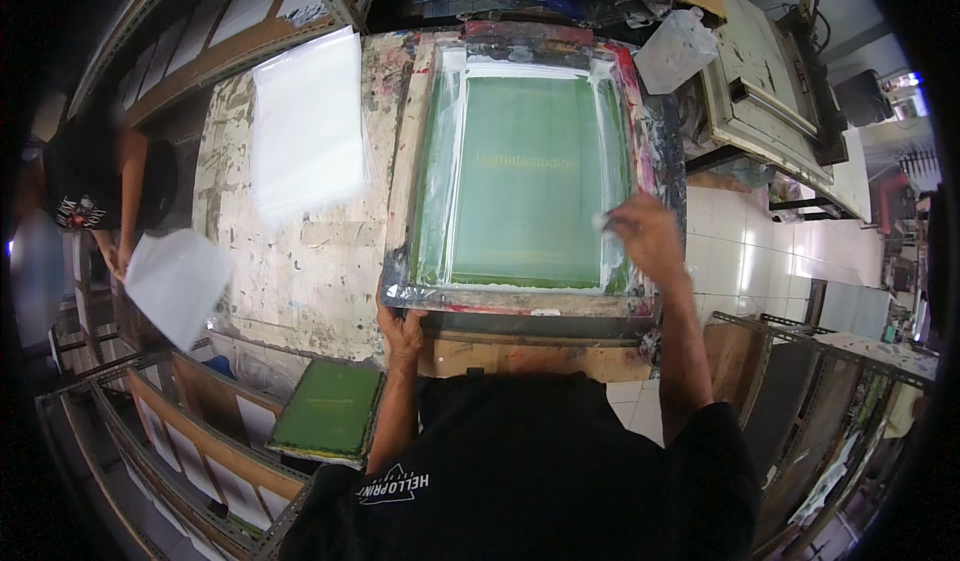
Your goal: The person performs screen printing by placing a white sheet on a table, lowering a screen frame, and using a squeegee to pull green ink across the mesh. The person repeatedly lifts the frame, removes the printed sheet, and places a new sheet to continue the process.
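A screen printing frame with green mesh lies in front of me on the worktable, pale lettering across its middle. White tape or residue runs along the inner edges of the mesh. My left hand grips the near left corner of the frame, its fingers partly hidden at the edge. Over the right side of the mesh, my right hand is closed in a pinch on a small white wad. Whether the wad is cloth or paper I cannot tell, nor whether it touches the mesh.
Left of the frame, a stack of clear plastic bags or sheets lies on the stained worktable. Another person at far left holds a whitish sheet. A smaller green screen sits near left. A translucent plastic container stands back right.
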Action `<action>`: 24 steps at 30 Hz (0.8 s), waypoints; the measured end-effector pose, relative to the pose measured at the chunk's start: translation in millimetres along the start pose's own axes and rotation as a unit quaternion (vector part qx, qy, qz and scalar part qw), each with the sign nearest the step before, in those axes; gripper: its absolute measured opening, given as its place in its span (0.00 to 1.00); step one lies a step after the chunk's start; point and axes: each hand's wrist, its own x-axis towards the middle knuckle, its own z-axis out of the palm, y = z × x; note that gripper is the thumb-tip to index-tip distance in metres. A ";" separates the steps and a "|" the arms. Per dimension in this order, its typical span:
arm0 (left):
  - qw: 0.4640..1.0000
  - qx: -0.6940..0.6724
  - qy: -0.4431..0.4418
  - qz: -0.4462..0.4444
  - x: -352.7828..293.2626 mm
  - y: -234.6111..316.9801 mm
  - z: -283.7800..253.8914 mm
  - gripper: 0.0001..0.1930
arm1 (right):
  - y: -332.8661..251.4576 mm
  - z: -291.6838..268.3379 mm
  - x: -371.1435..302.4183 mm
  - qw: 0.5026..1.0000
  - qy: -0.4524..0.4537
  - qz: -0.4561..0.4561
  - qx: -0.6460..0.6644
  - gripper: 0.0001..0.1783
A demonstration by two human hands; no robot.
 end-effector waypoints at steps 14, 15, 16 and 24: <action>0.999 0.030 -0.035 0.012 3.5 5.4 -0.4 0.43 | -40.2 96.5 -13.8 0.985 -0.095 0.052 -0.131 0.03; 0.998 0.051 -0.037 0.022 3.4 3.1 -1.6 0.43 | -36.0 73.4 -16.2 0.982 -0.097 0.082 -0.143 0.04; 0.999 0.029 -0.029 0.027 4.6 3.0 2.5 0.43 | -34.7 77.2 -15.4 0.986 -0.088 0.060 -0.131 0.03; 0.995 0.092 -0.030 0.026 9.1 18.5 2.3 0.43 | -76.7 153.6 17.5 0.993 -0.092 -0.031 -0.061 0.03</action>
